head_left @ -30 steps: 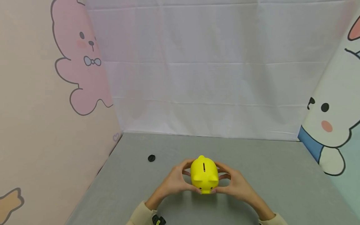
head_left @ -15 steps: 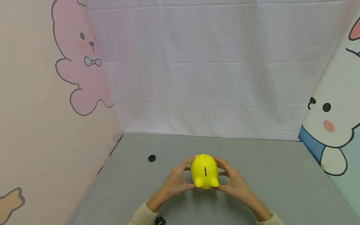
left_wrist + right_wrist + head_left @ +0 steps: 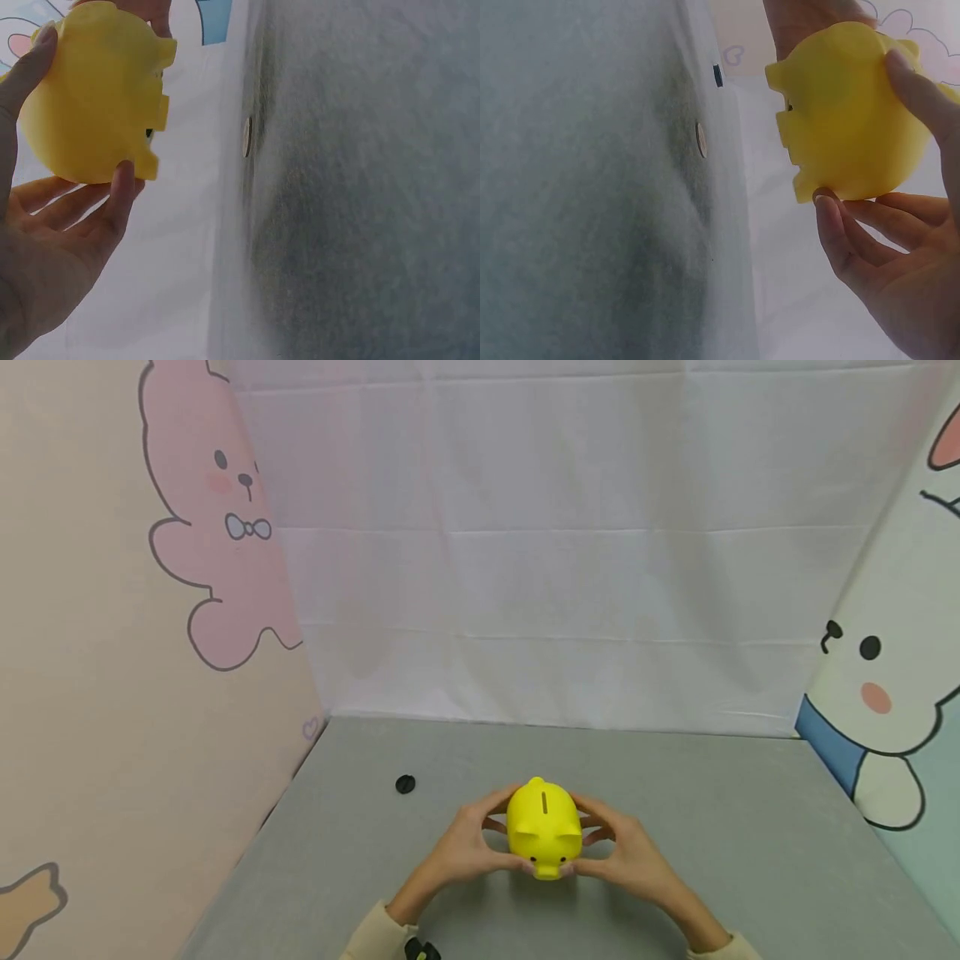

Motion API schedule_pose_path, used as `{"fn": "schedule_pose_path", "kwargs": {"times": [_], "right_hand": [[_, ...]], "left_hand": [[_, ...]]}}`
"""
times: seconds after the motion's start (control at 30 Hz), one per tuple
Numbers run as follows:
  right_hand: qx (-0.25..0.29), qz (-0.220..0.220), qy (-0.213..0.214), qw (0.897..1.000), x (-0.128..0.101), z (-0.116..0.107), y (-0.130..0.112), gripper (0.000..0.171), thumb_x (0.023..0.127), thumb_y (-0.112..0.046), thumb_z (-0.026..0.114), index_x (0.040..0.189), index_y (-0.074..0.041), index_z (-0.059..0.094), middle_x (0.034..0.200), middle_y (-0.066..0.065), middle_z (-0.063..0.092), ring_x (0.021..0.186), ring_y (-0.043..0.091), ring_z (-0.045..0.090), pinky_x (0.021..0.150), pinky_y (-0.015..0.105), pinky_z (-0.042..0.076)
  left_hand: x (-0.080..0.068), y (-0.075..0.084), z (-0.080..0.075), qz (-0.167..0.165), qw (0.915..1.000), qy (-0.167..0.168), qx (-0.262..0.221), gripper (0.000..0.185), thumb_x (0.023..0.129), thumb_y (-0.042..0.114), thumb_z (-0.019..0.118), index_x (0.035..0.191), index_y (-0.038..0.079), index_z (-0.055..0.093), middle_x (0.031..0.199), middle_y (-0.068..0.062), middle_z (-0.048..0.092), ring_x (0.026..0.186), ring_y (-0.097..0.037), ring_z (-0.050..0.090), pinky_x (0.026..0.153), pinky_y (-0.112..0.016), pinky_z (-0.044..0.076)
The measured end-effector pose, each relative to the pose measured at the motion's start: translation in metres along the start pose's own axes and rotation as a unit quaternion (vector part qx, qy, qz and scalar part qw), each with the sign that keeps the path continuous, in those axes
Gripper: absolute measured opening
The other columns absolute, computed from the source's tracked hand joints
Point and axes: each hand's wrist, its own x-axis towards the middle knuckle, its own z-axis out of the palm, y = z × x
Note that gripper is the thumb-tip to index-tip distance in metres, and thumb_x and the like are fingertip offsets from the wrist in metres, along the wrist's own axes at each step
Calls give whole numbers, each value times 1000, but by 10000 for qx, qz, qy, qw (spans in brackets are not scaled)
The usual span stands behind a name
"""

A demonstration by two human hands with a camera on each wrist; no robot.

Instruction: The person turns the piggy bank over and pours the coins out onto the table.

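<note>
A yellow piggy bank (image 3: 544,827) is held up off the grey table between two hands, its slot upward and its snout toward me in the head view. On its left side my left hand (image 3: 467,847) grips it with thumb and fingers. The right hand (image 3: 636,860) grips the opposite side in the same way. Both wrist views show a gap between its feet and the table. Below it, a coin (image 3: 247,137) lies on the table; the head view does not show this coin. The underside of the piggy bank is hidden.
A small black round plug or cap (image 3: 405,784) lies on the grey tabletop (image 3: 712,810), left of the hands. White cloth (image 3: 480,568) hangs behind the table. Walls with cartoon animals stand at left and right.
Half a second ago the piggy bank was tipped with its snout down and face out of sight. It has tilted back, showing its face again. Both hands keep their hold.
</note>
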Motion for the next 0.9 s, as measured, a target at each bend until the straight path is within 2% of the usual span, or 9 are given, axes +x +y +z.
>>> {"fn": "schedule_pose_path", "kwargs": {"times": [0.17,0.3,0.43,0.5,0.67,0.8,0.9], "right_hand": [[89,314,-31,9995,0,-1,-2,77,84,-31,90,148,-3,56,142,21,66,104,21,73,82,31,64],[306,1092,60,9935,3,0,-5,61,92,-34,83,141,-3,63,131,19,73,97,14,74,81,26,64],[624,1724,95,9830,7,1,-9,53,100,-39,72,136,-1,66,118,16,78,89,13,75,77,30,65],[713,1784,82,9813,9,1,-10,52,103,-38,69,136,2,65,114,15,79,84,14,74,75,34,65],[742,1710,83,9824,10,0,-11,51,103,-35,69,135,5,65,112,16,79,80,12,72,73,33,65],[728,1786,148,9811,9,-1,-12,54,100,-34,74,137,4,63,119,18,78,89,15,75,77,33,66],[604,1681,110,9839,7,-2,-11,62,95,-34,80,141,3,61,128,21,74,96,17,76,82,31,65]], "left_hand": [[0,-1,1,-301,9994,-95,-113,88,88,43,86,162,28,41,157,3,57,119,-13,67,93,-26,62],[4,1,6,-743,9969,-97,-223,70,99,51,70,158,19,49,143,-4,67,104,-8,69,84,-27,63],[10,6,11,-1196,9917,-22,-464,60,105,59,56,149,19,60,125,-5,75,94,-7,69,75,-32,65],[13,8,12,-1270,9904,35,-554,58,105,60,54,145,20,63,122,-5,76,93,-7,70,74,-34,65],[14,10,12,-1312,9888,64,-712,56,104,60,56,145,22,63,124,-4,76,96,-8,70,76,-36,65],[13,7,11,-1289,9883,14,-813,62,102,59,61,150,19,59,128,-7,74,99,-11,70,80,-41,66],[11,4,7,-1328,9887,-32,-688,74,97,58,69,156,16,52,135,-9,71,105,-14,70,87,-38,65]]}}
